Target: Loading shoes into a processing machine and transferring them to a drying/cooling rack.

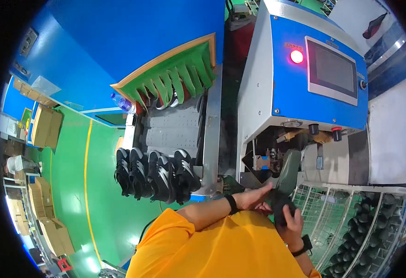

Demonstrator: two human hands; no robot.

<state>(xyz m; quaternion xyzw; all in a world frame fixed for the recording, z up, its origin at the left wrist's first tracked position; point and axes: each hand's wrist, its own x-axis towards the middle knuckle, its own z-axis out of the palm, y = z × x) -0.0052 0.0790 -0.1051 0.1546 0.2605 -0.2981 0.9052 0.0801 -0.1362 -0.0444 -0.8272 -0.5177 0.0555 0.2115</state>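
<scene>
Our right hand (293, 226) has fingers wrapped round the dark piece (289, 172); long axis points away, slightly right, toward machine (291, 92). Left hand (253, 198): we can't tell its grip.

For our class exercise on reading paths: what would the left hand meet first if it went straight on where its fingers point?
Probably the dark shoe-shaped form, just beyond the left hand; depth is unclear, and they may already touch.

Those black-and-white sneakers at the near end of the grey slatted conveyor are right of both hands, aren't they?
No, the head view shows the sneakers at the near end of the conveyor are left of the left hand and the right hand.
</scene>
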